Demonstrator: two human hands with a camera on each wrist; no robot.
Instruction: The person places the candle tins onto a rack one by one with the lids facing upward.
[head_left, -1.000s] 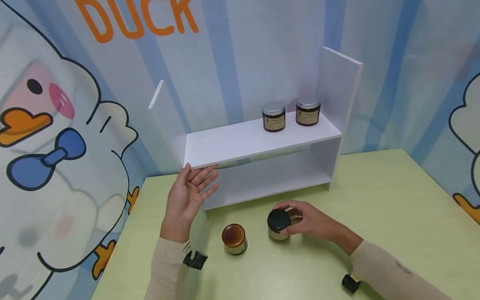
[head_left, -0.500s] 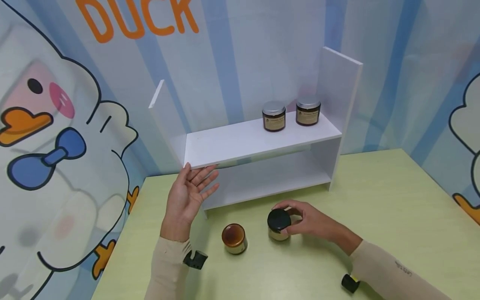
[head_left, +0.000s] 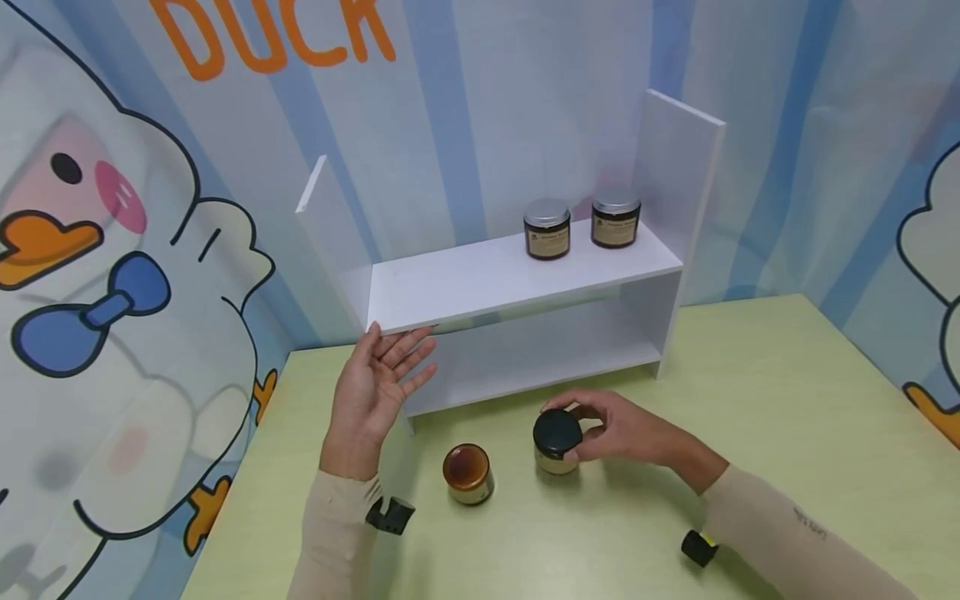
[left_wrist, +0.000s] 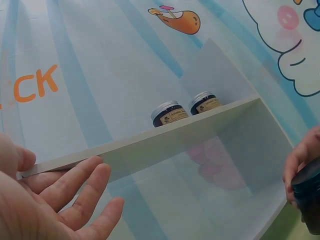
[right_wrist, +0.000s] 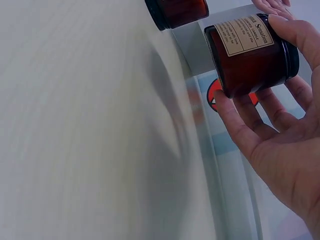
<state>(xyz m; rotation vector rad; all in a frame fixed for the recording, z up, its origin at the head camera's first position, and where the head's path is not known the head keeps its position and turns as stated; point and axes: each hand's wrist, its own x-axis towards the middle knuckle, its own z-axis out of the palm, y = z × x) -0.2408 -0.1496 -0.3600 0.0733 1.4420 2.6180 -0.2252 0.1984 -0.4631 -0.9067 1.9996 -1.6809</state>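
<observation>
My right hand (head_left: 630, 429) grips a candle jar (head_left: 557, 433) with a black lid, thumb on the near side and fingers on the far side. A "scented candle" label (right_wrist: 244, 36) shows on its brown glass in the right wrist view. At the lower shelf board's left front corner, my left hand (head_left: 371, 400) pinches the white shelf (head_left: 457, 292), palm up, with thumb at the edge and index finger underneath; the other fingers are spread. Between the hands, an amber-topped jar (head_left: 467, 475) stands on the table.
Two silver-lidded candle jars, one nearer the middle (head_left: 547, 237) and one by the right side panel (head_left: 617, 225), stand on the upper board. The shelf's lower board (head_left: 540, 350) lies below. A duck-print backdrop (head_left: 487, 100) rises behind the pale green table (head_left: 750, 400).
The right hand and its candle jar have shifted up slightly in the head view. The left hand keeps its place on the shelf; the view itself has tilted a little.
</observation>
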